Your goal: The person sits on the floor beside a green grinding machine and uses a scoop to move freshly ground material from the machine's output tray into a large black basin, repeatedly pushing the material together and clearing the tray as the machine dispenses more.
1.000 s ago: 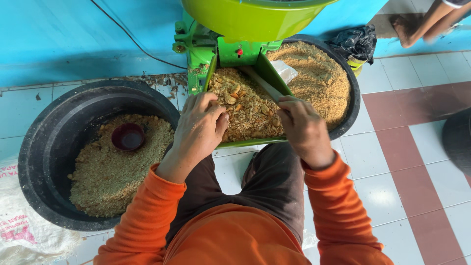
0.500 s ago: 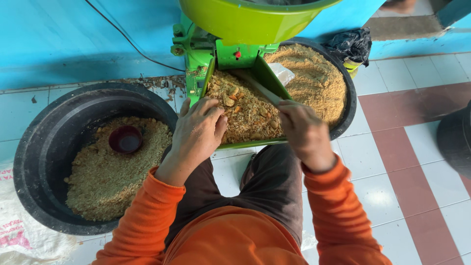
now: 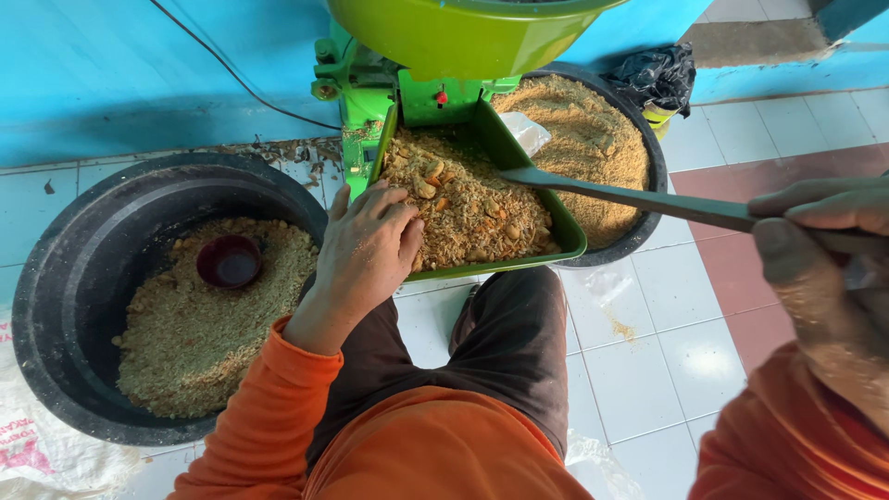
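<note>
Your left hand (image 3: 366, 255) lies palm down, fingers spread, wrist bent, orange sleeve to the wrist. Your right hand (image 3: 820, 268) is raised close to the camera, blurred, fingers apparently curled in a closed grip, thumb on top, forearm angled down-right.

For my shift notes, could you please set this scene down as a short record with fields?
Setting: tiled floor, blue wall
Machine: green grinder with a green hopper
Tray: green tray heaped with coarse brown meal
Left hand: resting flat on the meal at the tray's near left corner
Right hand: gripping a long tool whose tip reaches the tray's right wall
Left tub: black, holds meal and a dark red bowl
Right tub: black, behind the tray, full of finer meal
Other: black bag by the wall
</note>
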